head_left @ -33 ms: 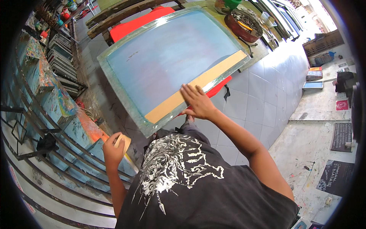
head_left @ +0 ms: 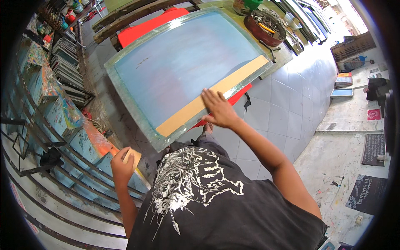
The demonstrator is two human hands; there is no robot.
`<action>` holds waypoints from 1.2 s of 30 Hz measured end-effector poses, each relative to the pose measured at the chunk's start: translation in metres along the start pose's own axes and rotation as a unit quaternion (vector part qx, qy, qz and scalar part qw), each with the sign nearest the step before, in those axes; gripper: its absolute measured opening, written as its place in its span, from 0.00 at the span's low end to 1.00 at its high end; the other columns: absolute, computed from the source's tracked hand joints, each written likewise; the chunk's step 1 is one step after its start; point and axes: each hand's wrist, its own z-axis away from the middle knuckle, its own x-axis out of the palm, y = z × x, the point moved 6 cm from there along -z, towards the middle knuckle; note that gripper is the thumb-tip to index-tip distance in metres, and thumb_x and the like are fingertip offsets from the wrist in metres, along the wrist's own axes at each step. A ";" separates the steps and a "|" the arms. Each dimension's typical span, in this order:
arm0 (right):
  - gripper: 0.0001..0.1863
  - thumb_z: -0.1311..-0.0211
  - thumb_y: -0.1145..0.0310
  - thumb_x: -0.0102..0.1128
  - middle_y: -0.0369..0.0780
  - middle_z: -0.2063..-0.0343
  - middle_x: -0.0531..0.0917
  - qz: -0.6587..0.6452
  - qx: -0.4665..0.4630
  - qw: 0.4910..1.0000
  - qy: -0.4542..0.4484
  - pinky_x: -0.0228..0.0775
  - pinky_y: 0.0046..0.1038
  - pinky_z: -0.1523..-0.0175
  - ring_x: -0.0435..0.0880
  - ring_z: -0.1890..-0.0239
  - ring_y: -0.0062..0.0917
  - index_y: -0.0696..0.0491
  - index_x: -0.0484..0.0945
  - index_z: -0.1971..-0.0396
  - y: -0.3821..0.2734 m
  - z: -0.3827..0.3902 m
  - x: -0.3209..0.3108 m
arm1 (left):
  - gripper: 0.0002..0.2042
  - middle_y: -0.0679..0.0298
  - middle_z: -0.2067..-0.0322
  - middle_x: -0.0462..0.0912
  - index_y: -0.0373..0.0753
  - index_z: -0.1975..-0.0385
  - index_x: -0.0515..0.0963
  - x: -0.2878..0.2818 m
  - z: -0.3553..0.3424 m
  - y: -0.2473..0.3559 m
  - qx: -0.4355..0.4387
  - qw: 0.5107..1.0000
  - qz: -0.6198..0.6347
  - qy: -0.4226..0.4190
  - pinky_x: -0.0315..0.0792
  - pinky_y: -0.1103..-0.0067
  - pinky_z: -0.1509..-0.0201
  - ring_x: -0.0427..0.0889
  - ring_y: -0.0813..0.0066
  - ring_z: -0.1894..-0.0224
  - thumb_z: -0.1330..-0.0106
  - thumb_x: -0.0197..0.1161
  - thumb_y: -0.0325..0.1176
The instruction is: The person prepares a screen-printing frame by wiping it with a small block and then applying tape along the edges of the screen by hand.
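A silk screen (head_left: 173, 62) with a bluish mesh and a pale green-grey rim lies in front of me, slanted. Along its near edge runs a wide strip of tan tape (head_left: 243, 73), stuck between mesh and rim. My right hand (head_left: 221, 111) rests on the strip near its middle, fingers stretched out flat; the thumb is by the frame's near edge. Off to the left and lower, my left hand (head_left: 122, 168) is closed around a roll of tan tape (head_left: 133, 158), apart from the screen. Part of the roll is hidden by the fingers.
Red cloth (head_left: 154, 26) shows under the screen. A round dark red tub (head_left: 265, 28) of small tools stands beyond its right corner. Curved dark metal bars (head_left: 79, 177) run at my left, near stacked frames (head_left: 66, 54). Grey tiles (head_left: 277, 102) cover the floor.
My right hand has slid slightly right along the tape strip. The screen has shifted a little left in view, and my left hand sits slightly lower with the tape roll.
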 end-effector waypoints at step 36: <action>0.36 0.42 0.73 0.64 0.48 0.39 0.70 -0.587 0.255 0.722 0.264 0.69 0.33 0.39 0.75 0.43 0.32 0.59 0.59 0.33 0.415 0.091 -0.132 | 0.20 0.53 0.49 0.80 0.38 0.42 0.75 0.446 -0.208 0.558 0.441 0.848 0.206 -0.209 0.71 0.75 0.43 0.80 0.64 0.47 0.36 0.62 0.29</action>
